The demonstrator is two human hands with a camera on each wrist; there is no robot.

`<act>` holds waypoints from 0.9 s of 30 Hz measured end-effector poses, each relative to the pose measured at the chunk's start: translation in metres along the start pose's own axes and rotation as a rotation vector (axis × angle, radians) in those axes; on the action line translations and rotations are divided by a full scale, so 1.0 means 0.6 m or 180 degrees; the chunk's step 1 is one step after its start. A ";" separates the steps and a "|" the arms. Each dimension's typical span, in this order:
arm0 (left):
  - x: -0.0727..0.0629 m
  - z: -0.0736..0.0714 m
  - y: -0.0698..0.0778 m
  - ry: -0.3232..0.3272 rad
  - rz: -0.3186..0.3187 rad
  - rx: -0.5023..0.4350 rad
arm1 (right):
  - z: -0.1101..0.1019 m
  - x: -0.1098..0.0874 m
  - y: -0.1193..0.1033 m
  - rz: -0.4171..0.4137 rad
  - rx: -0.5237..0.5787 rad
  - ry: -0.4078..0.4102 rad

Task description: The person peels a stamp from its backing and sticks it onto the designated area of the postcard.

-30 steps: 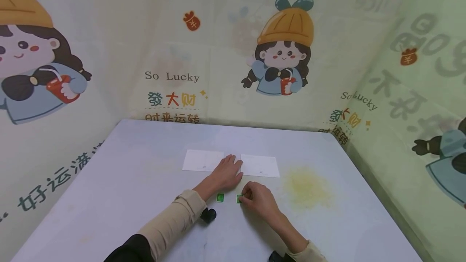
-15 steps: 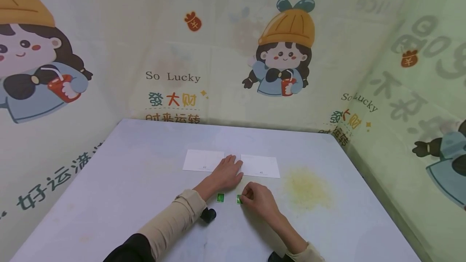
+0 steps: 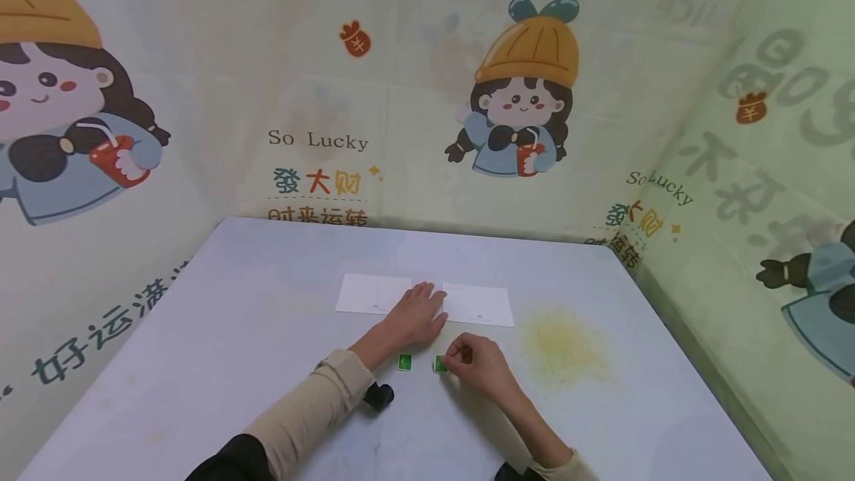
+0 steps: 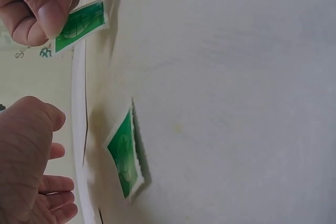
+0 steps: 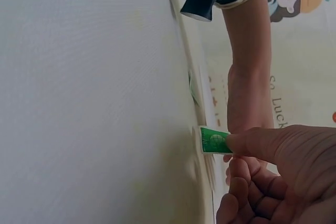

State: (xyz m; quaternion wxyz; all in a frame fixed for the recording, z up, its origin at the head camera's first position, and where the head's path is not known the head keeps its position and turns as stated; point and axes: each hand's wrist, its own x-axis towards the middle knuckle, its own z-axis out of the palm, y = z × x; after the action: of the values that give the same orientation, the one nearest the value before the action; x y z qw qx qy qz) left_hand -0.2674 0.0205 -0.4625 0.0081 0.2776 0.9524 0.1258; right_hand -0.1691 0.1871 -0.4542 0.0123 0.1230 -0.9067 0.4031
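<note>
In the head view my right hand point(image 3: 479, 366) pinches a small green postage stamp point(image 3: 438, 364) between thumb and finger. The right wrist view shows this stamp point(image 5: 212, 140) standing out from the fingertips. A second green stamp point(image 3: 404, 362) lies on the table to its left; in the left wrist view that loose stamp point(image 4: 125, 156) has a white perforated edge and casts a small shadow. Farther forward, my left hand point(image 3: 415, 318) rests with fingers extended between two white paper rectangles, the left paper point(image 3: 367, 292) and the right paper point(image 3: 479, 304). The hand covers part of the left paper.
The white table point(image 3: 254, 362) carries a yellow stain point(image 3: 564, 344) right of the papers. A black wrist camera point(image 3: 379, 396) hangs below the left forearm. A cartoon-printed cloth point(image 3: 401, 95) surrounds the table at the back and sides.
The right hand has shifted very slightly right, and a little more of its stamp shows. The left hand and both papers stay nearly still.
</note>
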 end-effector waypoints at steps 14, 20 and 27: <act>-0.024 -0.021 0.010 0.0113 0.0026 -0.0275 | -0.008 -0.008 -0.013 -0.0063 0.0082 0.0162; -0.052 -0.032 0.013 0.0293 0.0119 -0.0400 | -0.013 -0.019 -0.025 -0.0083 0.0083 0.0250; -0.099 -0.048 0.018 0.0459 0.0187 -0.0500 | -0.017 -0.035 -0.039 -0.0085 0.0075 0.0348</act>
State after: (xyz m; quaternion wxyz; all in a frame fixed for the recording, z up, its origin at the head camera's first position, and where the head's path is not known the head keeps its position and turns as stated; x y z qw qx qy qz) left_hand -0.2140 -0.0090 -0.4352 -0.0425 0.2941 0.9292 0.2200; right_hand -0.1439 0.1841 -0.4326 0.0658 0.1130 -0.8982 0.4197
